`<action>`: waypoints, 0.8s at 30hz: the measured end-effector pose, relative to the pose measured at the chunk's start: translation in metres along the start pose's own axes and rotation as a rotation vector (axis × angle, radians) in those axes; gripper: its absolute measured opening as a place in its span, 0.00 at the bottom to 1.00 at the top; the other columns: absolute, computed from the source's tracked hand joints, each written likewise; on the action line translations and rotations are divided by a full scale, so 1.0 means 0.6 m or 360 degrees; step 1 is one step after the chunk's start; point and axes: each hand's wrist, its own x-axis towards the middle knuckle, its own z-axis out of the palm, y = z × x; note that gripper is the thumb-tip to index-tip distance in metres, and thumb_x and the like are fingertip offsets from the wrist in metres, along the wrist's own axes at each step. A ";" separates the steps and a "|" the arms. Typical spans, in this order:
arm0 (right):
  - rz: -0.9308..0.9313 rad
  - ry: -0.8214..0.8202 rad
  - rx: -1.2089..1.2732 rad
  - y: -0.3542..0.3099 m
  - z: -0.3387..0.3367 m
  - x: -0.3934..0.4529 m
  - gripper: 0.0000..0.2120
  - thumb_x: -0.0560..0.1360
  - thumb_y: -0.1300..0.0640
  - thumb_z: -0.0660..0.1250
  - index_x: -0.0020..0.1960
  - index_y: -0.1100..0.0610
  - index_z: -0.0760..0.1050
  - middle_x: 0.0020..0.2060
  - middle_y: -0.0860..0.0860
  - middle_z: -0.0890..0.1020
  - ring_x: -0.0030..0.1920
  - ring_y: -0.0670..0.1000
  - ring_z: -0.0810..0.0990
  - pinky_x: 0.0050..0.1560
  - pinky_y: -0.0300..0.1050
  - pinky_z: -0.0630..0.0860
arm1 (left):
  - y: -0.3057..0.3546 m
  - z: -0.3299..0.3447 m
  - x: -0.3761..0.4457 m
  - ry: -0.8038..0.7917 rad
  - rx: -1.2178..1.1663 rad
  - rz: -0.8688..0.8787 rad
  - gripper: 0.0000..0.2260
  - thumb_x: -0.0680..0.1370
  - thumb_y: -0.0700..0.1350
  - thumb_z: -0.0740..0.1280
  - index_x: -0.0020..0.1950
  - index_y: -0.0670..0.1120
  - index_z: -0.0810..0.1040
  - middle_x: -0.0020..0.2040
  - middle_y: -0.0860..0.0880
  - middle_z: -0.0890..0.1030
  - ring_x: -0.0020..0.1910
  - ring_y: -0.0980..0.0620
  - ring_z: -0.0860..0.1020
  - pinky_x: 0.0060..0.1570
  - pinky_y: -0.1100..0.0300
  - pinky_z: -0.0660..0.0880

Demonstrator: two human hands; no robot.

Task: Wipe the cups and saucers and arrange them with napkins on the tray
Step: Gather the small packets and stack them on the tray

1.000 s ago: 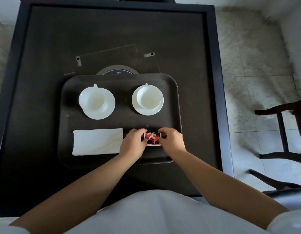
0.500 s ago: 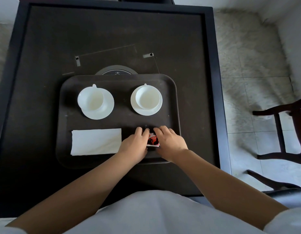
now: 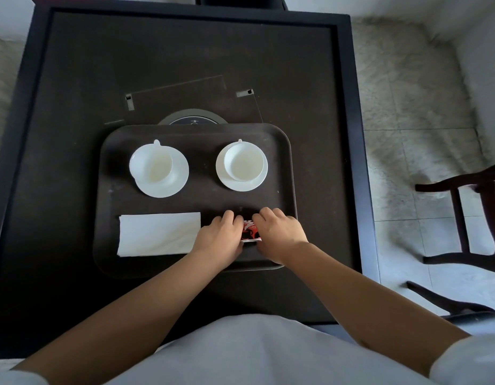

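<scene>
A dark tray [image 3: 107, 207] lies on the dark table. Two white cups stand on white saucers at its far side: the left cup [image 3: 151, 163] on its saucer [image 3: 179, 182], the right cup [image 3: 243, 162] on its saucer [image 3: 261, 179]. A folded white napkin [image 3: 157, 234] lies flat at the tray's near left. At the near right, my left hand [image 3: 218, 237] and my right hand [image 3: 279, 234] press together on a small red-and-white packet [image 3: 249, 232], each holding one side. Most of the packet is hidden by my fingers.
A round dark disc [image 3: 193, 120] and a clear acrylic sheet [image 3: 185, 98] lie on the table [image 3: 60, 79] just beyond the tray. A dark wooden chair [image 3: 463, 218] stands on the tiled floor to the right. The table has a raised black frame.
Both hands have closed in over the red-and-white packet, covering more of it. The packet sits slightly lower on the tray. Cups, saucers and napkin have not moved.
</scene>
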 end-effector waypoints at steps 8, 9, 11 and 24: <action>0.0099 0.0027 0.0067 -0.009 0.001 -0.024 0.38 0.69 0.41 0.70 0.73 0.52 0.60 0.67 0.50 0.69 0.64 0.55 0.69 0.57 0.54 0.73 | -0.010 0.008 -0.015 0.0147 -0.0025 0.0001 0.37 0.73 0.60 0.69 0.75 0.47 0.58 0.65 0.46 0.68 0.58 0.44 0.74 0.48 0.50 0.75; 0.0108 0.0074 0.0075 -0.011 0.000 -0.029 0.38 0.69 0.41 0.70 0.73 0.52 0.59 0.68 0.50 0.68 0.66 0.55 0.69 0.59 0.54 0.72 | -0.013 0.006 -0.020 0.0197 -0.0031 0.0008 0.36 0.72 0.61 0.68 0.75 0.47 0.59 0.67 0.45 0.68 0.60 0.43 0.73 0.50 0.49 0.74; 0.0119 0.0181 0.0088 -0.016 -0.006 -0.040 0.38 0.70 0.38 0.68 0.74 0.51 0.58 0.71 0.50 0.66 0.69 0.55 0.67 0.62 0.55 0.71 | -0.020 0.000 -0.033 0.0285 -0.0031 0.0022 0.35 0.72 0.61 0.67 0.73 0.47 0.62 0.71 0.43 0.66 0.66 0.41 0.69 0.57 0.46 0.72; 0.0246 0.0317 -0.0047 -0.039 -0.020 -0.123 0.54 0.59 0.15 0.43 0.76 0.41 0.34 0.76 0.49 0.31 0.75 0.60 0.32 0.70 0.64 0.41 | -0.036 -0.035 -0.171 0.0252 -0.0024 -0.0315 0.46 0.64 0.80 0.45 0.77 0.61 0.36 0.79 0.48 0.33 0.77 0.38 0.36 0.70 0.32 0.52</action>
